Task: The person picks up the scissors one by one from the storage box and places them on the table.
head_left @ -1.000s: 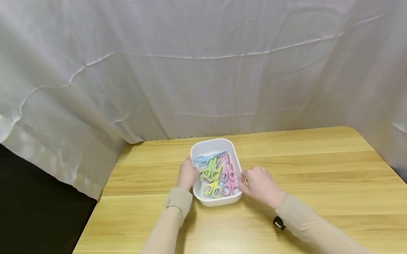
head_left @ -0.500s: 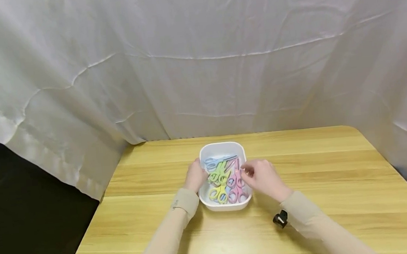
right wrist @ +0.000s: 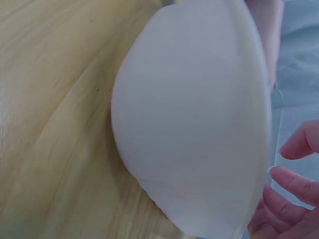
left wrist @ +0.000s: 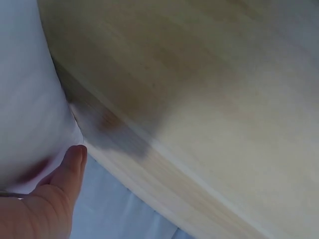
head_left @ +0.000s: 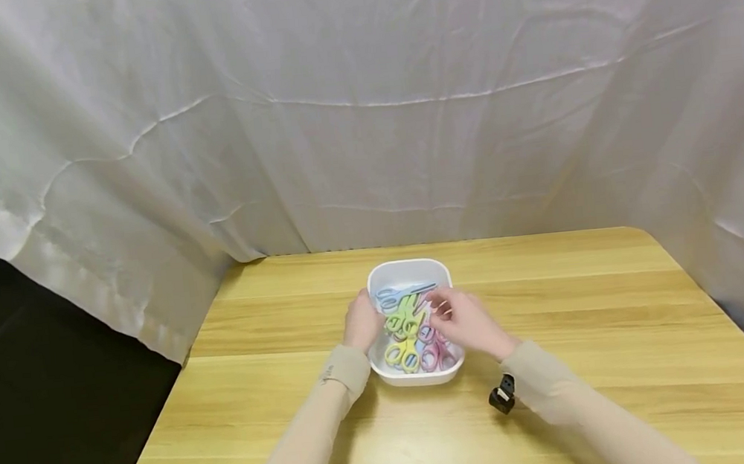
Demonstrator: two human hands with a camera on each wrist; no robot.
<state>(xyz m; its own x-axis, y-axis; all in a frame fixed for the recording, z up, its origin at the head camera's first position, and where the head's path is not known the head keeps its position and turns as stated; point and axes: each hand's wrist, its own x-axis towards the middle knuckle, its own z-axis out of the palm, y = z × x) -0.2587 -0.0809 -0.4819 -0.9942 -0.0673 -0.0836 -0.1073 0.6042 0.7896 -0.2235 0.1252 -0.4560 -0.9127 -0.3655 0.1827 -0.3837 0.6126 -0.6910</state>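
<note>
A white plastic box (head_left: pixel 417 379) stands on the table, holding several small pairs of scissors. Blue scissors (head_left: pixel 388 300) lie at its far end, green scissors (head_left: pixel 394 324) in the middle, and yellow scissors (head_left: pixel 410 360) and pink scissors (head_left: pixel 430 359) toward the near end. My left hand (head_left: pixel 362 324) grips the box's left wall; its finger shows at the rim in the left wrist view. Over the box's right side reaches my right hand (head_left: pixel 466 321), partly covering the pink scissors. In the right wrist view its thumb and fingers (right wrist: pixel 294 184) are apart, with nothing seen between them.
The wooden table (head_left: pixel 587 301) extends on both sides of the box. A pale curtain (head_left: pixel 365 165) hangs along its back edge and at the sides. Beyond the left edge lies a dark area (head_left: pixel 40 413). A small black device (head_left: pixel 502 395) sits at my right wrist.
The box has shifted slightly right and nearer, with my left hand on its wall. My right hand has moved from the box's right side up and over its rim, above the pink scissors.
</note>
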